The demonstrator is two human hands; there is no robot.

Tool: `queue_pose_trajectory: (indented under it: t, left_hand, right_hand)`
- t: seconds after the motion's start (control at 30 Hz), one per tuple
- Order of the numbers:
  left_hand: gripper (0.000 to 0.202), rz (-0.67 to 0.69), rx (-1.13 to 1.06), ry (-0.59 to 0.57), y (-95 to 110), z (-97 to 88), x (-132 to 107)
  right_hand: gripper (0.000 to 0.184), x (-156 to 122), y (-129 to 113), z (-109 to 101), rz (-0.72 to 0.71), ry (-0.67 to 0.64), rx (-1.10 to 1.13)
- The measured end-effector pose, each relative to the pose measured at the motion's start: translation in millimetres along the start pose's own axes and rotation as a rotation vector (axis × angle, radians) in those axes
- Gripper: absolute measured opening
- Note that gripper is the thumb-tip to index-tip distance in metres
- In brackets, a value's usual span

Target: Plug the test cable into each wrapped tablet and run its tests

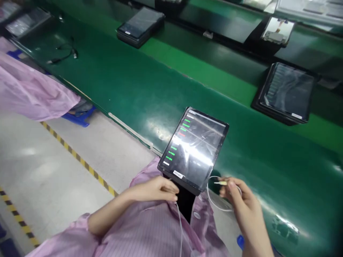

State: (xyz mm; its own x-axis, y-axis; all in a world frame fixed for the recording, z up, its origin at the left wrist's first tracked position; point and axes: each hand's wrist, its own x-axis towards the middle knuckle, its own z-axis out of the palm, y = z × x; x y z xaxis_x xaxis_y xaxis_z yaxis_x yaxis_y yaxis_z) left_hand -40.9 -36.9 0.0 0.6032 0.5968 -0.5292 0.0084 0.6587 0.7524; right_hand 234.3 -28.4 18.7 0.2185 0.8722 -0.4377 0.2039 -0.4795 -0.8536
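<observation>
A tablet (195, 146) with a lit black screen lies tilted at the near edge of the green bench, its lower end over my lap. Green lines of text, and one red, run down its left side, and a white label (178, 174) is at the bottom. My right hand (238, 196) pinches the plug (221, 183) of a thin white cable, tip pointing at the tablet's lower right edge, a small gap apart. From the closed fingers of my left hand (160, 189), by the lower left corner, hangs a white cable (180, 225); its end is hidden.
Stacked tablets stand farther back on the bench, one stack (140, 25) upper left and another (286, 92) at right. An opened device (278, 31) lies behind. A black cable (63, 55) is on the left. A person in a pink sleeve (32, 85) sits there.
</observation>
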Motion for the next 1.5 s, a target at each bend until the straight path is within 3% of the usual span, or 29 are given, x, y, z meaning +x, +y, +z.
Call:
queue_pose_trajectory:
  t: [0.03, 0.07, 0.17, 0.23, 0.3, 0.33, 0.43, 0.57, 0.77, 0.87, 1.07, 1.23, 1.37, 1.5]
  left_hand:
    - [0.024, 0.014, 0.108, -0.029, 14, -8.9, -8]
    - [0.023, 0.078, 0.164, 0.060, 27, -16.6, -13]
    - [0.033, 0.364, 0.387, 0.542, 48, -28.8, -7]
    - [0.073, 0.466, 0.570, 0.693, 44, -28.6, 6]
    - [0.114, 0.481, 0.711, 0.661, 29, -25.3, 17]
    - [0.124, 0.481, 0.755, 0.631, 20, -23.7, 19]
    - [0.132, 0.472, 0.826, 0.594, 0, -23.4, 15]
    - [0.132, 0.446, 0.874, 0.588, -7, -29.3, 7]
    - [0.129, 0.389, 0.925, 0.631, -5, -30.8, 4]
    - [0.124, 0.346, 0.924, 0.653, -5, -29.0, 2]
    - [0.117, 0.317, 0.872, 0.643, -5, -29.8, -1]
    - [0.133, 0.319, 0.827, 0.622, -9, -37.5, -2]
    - [0.126, 0.292, 0.730, 0.701, -21, -36.9, -4]
    - [0.117, 0.190, 0.543, 0.866, -41, -26.7, -14]
  right_hand:
    - [0.054, 6, -2, -5, -0.029, 0.024, -0.030]
    - [0.052, 15, -6, -8, -0.050, 0.047, -0.061]
    - [0.052, 52, -26, -13, -0.089, 0.117, -0.113]
    - [0.052, 84, -46, -11, -0.139, 0.166, -0.117]
    - [0.047, 116, -65, -10, -0.218, 0.164, -0.139]
    - [0.043, 131, -73, -11, -0.263, 0.146, -0.166]
    - [0.031, 168, -86, -14, -0.328, -0.003, -0.195]
    - [0.035, 194, -82, -18, -0.309, -0.097, -0.109]
    - [0.060, 203, -74, -14, -0.328, -0.215, 0.033]
    - [0.063, 205, -76, -11, -0.303, -0.266, 0.057]
    - [0.062, 209, -79, -8, -0.258, -0.344, 0.118]
    - [0.059, 211, -88, -8, -0.269, -0.443, 0.078]
    - [0.045, 215, -100, -5, -0.341, -0.558, -0.082]
    - [0.038, 212, -102, -1, -0.379, -0.637, -0.197]
